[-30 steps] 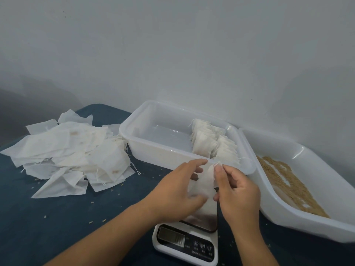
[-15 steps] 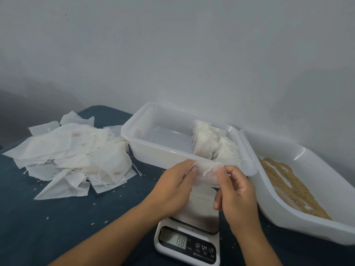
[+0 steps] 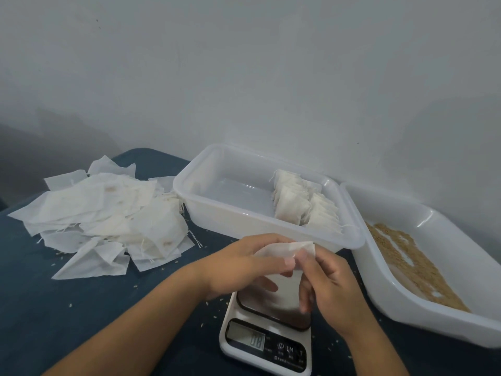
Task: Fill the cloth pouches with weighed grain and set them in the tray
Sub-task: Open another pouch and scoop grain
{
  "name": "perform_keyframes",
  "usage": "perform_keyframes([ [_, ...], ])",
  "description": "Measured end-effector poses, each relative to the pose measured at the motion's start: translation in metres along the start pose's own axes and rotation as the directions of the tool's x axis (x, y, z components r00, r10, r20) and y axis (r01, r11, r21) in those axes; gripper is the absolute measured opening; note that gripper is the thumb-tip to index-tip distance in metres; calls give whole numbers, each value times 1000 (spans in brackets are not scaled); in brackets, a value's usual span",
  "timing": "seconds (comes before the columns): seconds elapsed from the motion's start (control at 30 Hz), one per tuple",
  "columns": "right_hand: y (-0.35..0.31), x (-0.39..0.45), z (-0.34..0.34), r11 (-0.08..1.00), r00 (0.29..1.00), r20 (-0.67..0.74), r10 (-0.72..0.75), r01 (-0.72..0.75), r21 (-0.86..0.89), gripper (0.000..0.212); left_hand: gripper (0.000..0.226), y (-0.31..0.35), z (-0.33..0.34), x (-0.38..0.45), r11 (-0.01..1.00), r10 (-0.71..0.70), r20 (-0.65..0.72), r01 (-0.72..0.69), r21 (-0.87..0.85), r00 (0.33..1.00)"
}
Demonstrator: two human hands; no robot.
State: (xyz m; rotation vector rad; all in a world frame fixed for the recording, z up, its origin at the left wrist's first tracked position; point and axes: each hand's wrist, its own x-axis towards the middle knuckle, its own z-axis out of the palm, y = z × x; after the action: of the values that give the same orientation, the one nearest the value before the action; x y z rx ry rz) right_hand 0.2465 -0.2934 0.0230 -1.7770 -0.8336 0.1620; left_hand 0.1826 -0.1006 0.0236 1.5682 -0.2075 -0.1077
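Head view, scale (image 3: pixel 267 339): display shows what looks like "08"; a power symbol and a "T" sit beside it, the smaller print too blurred to read.
Pouch (image 3: pixel 287 249): white cloth, held up over the scale's steel platter, just in front of the tray's near rim.
Left hand (image 3: pixel 244 263): fingers curled round the pouch's left side, thumb tip pressing its top edge.
Right hand (image 3: pixel 329 283): thumb and forefinger pinching the pouch's right top corner, the other fingers bent loosely below.
Tray (image 3: pixel 260 226): filled pouches (image 3: pixel 303 206) stand packed at its right end.
Grain tub (image 3: pixel 444 308): brown grain (image 3: pixel 406 263) spread thinly, right of the tray.
Empty pouches (image 3: pixel 108 213): loose heap on the blue cloth, far left.
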Motion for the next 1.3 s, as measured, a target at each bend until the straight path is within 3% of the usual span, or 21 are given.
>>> perform_keyframes([
  [0.17,-4,-2,2,987,984,103,-147,152,-46,43,58,5,-5,-6,977,-73,182,107,-186,981],
  [0.43,-9,-3,7,929,953,97,-286,300,-216,39,50,4,-10,-6,991,-129,225,132,3,966],
  [0.57,-8,-6,7,913,951,101,-292,309,-267,54,44,6,-6,-6,993,-93,183,79,86,979],
  [0.73,-12,-9,7,873,928,112,-355,372,-314,49,37,6,-4,-3,965,-56,112,25,260,992],
  [1.0,-10,-8,4,775,852,22,-523,487,-402,33,30,2,2,-1,961,-30,107,-1,275,994],
  [1.17,-13,-8,-1,745,806,-64,-589,511,-429,43,16,-1,6,3,959,80,65,-95,266,995],
  [1.3,-16,-7,-8,721,754,-184,-631,482,-497,41,22,-8,8,6,956,127,-38,-113,270,991],
])
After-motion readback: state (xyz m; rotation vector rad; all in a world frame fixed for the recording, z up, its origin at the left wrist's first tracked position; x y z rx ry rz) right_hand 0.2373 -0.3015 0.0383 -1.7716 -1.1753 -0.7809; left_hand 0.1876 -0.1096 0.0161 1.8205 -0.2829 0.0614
